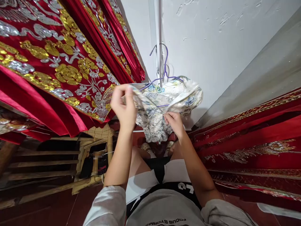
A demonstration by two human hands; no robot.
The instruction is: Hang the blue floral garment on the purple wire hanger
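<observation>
A white floral blouse (154,121) with blue and yellow print hangs on a purple clothes hanger (165,67) in front of me. Fingers of my left hand (124,105) are closed on the blouse's left shoulder edge, pulling it out sideways; that hand is slightly blurred. My right hand (174,123) pinches the front of the blouse, low on the neckline where the two sides cross. The hanger's arms run inside the garment and are partly hidden by it. Its hook overlaps a thin metal upright (158,37) on the wall; I cannot tell what bears it.
Red cloth with gold and silver embroidery (68,73) hangs close on the left, and more red embroidered cloth (254,150) lines the right. A bamboo chair (77,166) holding a phone-like object stands at lower left. The white wall (211,34) rises ahead.
</observation>
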